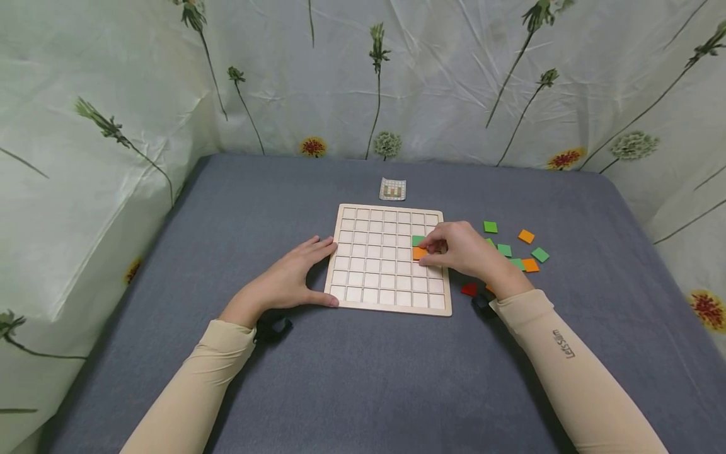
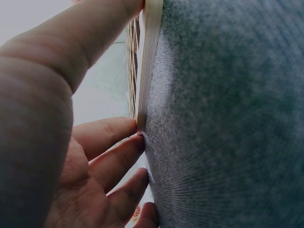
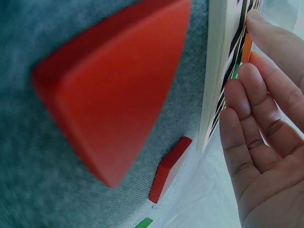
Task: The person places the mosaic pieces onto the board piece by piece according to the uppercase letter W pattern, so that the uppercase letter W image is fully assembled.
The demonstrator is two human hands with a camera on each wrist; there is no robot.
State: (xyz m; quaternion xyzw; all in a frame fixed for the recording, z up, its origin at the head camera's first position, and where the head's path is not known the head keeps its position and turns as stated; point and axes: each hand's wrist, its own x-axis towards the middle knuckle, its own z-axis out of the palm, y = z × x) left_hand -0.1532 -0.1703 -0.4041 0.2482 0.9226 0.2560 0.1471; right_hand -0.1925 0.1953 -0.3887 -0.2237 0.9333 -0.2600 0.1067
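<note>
A square wooden grid board (image 1: 391, 308) lies on the grey cloth. My left hand (image 1: 286, 277) rests at its left side with fingers spread, fingertips on the far left edge and thumb at the near left corner. Over the right part of the board, my right hand (image 1: 467, 255) pinches an orange square tile (image 1: 418, 253) between thumb and index finger, low at the grid. Directly behind that tile, a green tile (image 1: 418, 240) sits in a cell, partly covered by the fingers. The right wrist view shows the orange tile (image 3: 246, 48) standing between the fingertips.
Loose green tiles (image 1: 541, 255) and orange tiles (image 1: 526, 236) lie scattered right of the board. Red tiles (image 1: 469, 289) lie beside my right wrist, one large and near in the right wrist view. A small patterned card (image 1: 392, 189) lies behind the board.
</note>
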